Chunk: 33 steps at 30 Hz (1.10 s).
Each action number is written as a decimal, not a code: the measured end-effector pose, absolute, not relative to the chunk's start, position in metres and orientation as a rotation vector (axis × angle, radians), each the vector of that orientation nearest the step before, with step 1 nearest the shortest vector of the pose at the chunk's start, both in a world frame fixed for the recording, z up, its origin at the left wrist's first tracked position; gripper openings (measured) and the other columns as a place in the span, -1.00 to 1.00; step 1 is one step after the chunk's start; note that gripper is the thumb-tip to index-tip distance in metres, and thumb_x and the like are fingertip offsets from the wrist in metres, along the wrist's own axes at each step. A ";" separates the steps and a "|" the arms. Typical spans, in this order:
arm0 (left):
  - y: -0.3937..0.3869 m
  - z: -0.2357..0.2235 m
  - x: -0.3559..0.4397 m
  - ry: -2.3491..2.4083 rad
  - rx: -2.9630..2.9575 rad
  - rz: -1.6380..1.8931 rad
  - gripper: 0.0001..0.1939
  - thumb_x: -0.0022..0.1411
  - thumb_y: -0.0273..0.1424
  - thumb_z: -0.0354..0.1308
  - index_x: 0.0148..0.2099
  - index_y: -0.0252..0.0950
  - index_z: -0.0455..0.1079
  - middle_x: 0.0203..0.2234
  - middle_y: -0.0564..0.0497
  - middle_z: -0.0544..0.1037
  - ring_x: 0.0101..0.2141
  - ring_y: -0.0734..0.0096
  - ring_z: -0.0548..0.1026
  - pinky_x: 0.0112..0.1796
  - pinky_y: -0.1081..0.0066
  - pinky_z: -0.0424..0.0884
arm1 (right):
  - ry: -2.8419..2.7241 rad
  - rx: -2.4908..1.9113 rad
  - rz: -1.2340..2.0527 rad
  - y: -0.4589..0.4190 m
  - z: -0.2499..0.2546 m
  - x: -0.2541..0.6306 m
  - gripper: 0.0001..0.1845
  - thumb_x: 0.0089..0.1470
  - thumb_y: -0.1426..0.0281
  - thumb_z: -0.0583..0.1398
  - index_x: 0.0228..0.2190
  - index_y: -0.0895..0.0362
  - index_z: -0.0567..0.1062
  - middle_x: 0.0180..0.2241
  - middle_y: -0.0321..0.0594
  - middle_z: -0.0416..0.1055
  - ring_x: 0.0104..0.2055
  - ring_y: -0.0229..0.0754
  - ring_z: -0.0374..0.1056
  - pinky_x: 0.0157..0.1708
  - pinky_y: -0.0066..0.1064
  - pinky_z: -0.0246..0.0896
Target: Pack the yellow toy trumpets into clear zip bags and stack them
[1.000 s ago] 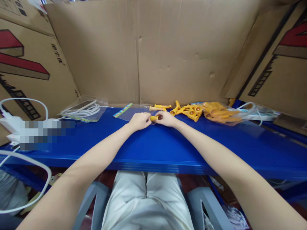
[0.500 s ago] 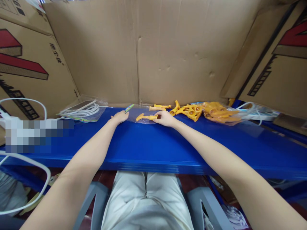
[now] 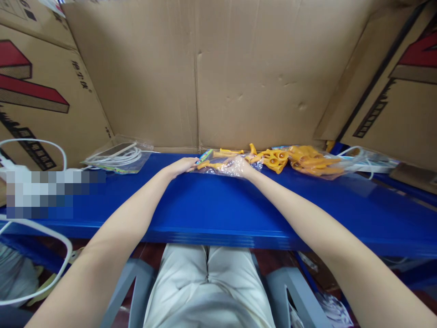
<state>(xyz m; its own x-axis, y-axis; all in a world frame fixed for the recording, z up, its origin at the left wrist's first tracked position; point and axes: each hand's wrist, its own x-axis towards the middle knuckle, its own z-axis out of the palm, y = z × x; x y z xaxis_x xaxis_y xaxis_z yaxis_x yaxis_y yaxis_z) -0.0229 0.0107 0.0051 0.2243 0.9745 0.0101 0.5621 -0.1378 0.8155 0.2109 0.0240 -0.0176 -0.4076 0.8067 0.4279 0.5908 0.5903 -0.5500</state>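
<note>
A clear plastic bag (image 3: 223,166) with a coloured header strip lies at the far side of the blue table (image 3: 218,205). A yellow plastic part (image 3: 209,165) shows inside it. My left hand (image 3: 182,165) pinches the bag's left end by the header. My right hand (image 3: 243,166) is closed on the bag's right part, crumpling the film. Just behind lie loose yellow parts (image 3: 232,151) and a heap of yellow parts (image 3: 273,159).
A bag full of yellow pieces (image 3: 314,160) lies at the back right, with white cables (image 3: 368,159) beyond. A bagged white cable (image 3: 119,157) sits at the back left. Cardboard walls (image 3: 218,73) enclose the table. My knees are under its front edge.
The yellow part that both hands held a second ago now lies inside the bag. My left hand moved to the bag's left end and my right hand gathered the film.
</note>
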 end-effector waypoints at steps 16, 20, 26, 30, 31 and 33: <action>0.020 0.000 -0.027 1.909 2.154 0.886 -0.58 0.29 -0.20 -0.10 -0.13 -0.26 0.54 -0.27 -0.08 0.63 -0.21 0.26 0.57 -0.19 0.42 0.41 | -2.232 -0.982 0.635 0.013 -0.019 0.205 -0.78 -0.06 0.39 0.28 -0.30 0.21 0.59 -0.22 -0.11 0.55 -0.13 -0.06 0.45 -0.07 -0.26 0.31; 0.010 0.006 -0.023 2.008 2.197 0.880 -0.59 0.28 -0.23 -0.10 -0.14 -0.23 0.55 -0.28 -0.06 0.63 -0.21 0.28 0.56 -0.18 0.43 0.39 | -2.183 -0.968 0.663 0.011 -0.020 0.203 -0.74 -0.05 0.40 0.29 -0.26 0.21 0.59 -0.16 -0.08 0.54 -0.06 -0.06 0.43 0.02 -0.24 0.26; 0.008 0.008 -0.021 1.988 2.269 0.925 -0.59 0.26 -0.27 -0.11 -0.13 -0.26 0.55 -0.28 -0.06 0.63 -0.22 0.29 0.55 -0.21 0.44 0.38 | -2.096 -1.010 0.891 0.002 -0.012 0.203 -0.70 -0.03 0.40 0.30 -0.18 0.16 0.57 -0.04 -0.09 0.49 0.01 -0.12 0.40 0.09 -0.25 0.22; 0.007 0.005 -0.018 1.733 2.435 0.818 -0.60 0.26 -0.28 -0.09 -0.14 -0.28 0.55 -0.23 -0.03 0.63 -0.21 0.29 0.55 -0.19 0.45 0.37 | -2.027 -1.028 1.038 -0.005 -0.009 0.202 -0.70 -0.01 0.46 0.28 -0.16 0.12 0.58 -0.07 -0.16 0.51 -0.02 -0.18 0.41 0.05 -0.32 0.27; 0.006 0.005 -0.017 1.689 2.465 0.774 -0.61 0.26 -0.29 -0.09 -0.15 -0.28 0.56 -0.20 -0.02 0.62 -0.19 0.29 0.55 -0.16 0.45 0.36 | -2.020 -1.027 1.063 -0.006 -0.008 0.202 -0.70 0.00 0.46 0.27 -0.16 0.12 0.58 -0.08 -0.17 0.51 -0.04 -0.19 0.42 0.04 -0.33 0.28; 0.006 0.004 -0.015 1.655 2.493 0.694 -0.63 0.25 -0.31 -0.07 -0.16 -0.27 0.56 -0.16 -0.02 0.61 -0.14 0.28 0.54 -0.11 0.44 0.34 | -2.012 -1.025 1.070 -0.005 -0.008 0.202 -0.72 -0.01 0.48 0.27 -0.18 0.13 0.58 -0.11 -0.18 0.53 -0.07 -0.20 0.43 0.02 -0.33 0.29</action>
